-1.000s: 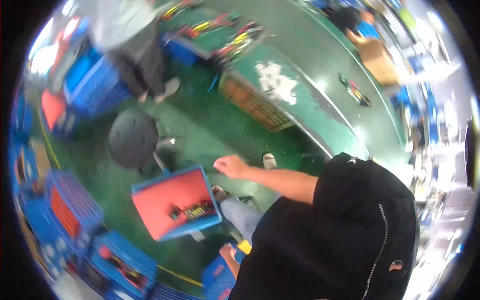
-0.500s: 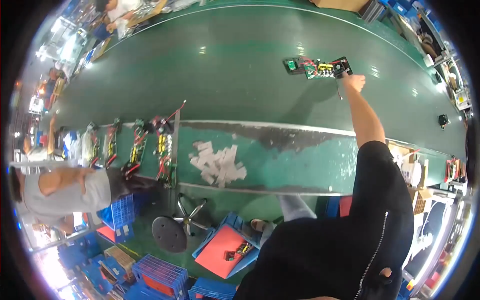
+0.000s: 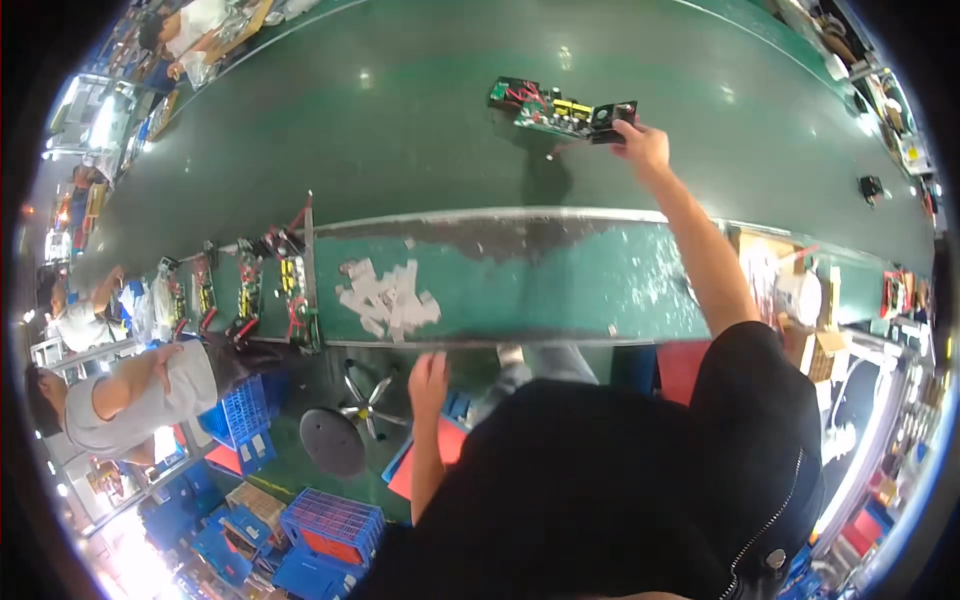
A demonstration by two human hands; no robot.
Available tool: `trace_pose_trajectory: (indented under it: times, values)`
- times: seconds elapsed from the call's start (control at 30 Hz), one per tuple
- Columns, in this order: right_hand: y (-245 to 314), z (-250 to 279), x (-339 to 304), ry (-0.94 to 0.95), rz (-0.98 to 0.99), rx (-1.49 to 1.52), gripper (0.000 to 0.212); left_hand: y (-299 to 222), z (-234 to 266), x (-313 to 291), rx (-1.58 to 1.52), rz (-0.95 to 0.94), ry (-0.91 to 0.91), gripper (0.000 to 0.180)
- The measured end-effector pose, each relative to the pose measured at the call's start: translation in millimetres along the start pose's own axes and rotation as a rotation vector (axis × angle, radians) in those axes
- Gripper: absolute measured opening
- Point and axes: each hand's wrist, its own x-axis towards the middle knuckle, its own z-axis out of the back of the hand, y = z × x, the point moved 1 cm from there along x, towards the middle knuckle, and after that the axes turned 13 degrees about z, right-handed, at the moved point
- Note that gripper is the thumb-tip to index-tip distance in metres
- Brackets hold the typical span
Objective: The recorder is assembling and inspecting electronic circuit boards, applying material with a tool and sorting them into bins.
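Observation:
My right hand point(image 3: 645, 146), arm stretched far over the green belt, grips the black end piece of a circuit board assembly point(image 3: 560, 112). That assembly has a green board, yellow transformers, red wires and a second dark piece at its left end. A thin lead dangles below it, and it looks tilted above the belt, with a shadow beneath. My left hand point(image 3: 430, 376) is just off the near edge of the worktop, fingers stretched out and holding nothing. Beyond it, a pile of white paper slips point(image 3: 390, 300) lies on the green worktop point(image 3: 520, 290).
Several similar board assemblies point(image 3: 292, 285) stand in a row on the left, near a co-worker in grey point(image 3: 140, 395). A small black part point(image 3: 871, 188) sits on the belt point(image 3: 400, 130) at right. Below are a round stool point(image 3: 333, 442) and blue crates point(image 3: 330, 525).
My right hand has brought the board assembly leftward, lifting and tilting it. My left hand has come into view near the worktop's edge. The whole view has shifted somewhat.

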Motion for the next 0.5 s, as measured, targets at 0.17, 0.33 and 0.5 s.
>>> trace_pose_trajectory:
  times: [0.17,0.33,0.5]
  values:
    - [-4,20,-183,-0.212,-0.089,0.137,0.033,-78,-123,15,-0.562,0.189,0.732,0.031]
    - [-52,44,-297,-0.256,-0.211,0.309,0.031,-81,-206,15,-1.017,0.418,0.917,0.040]
    - [-107,90,-316,-0.272,-0.172,0.237,0.033,-50,-236,-8,-0.132,-0.025,0.600,0.019]
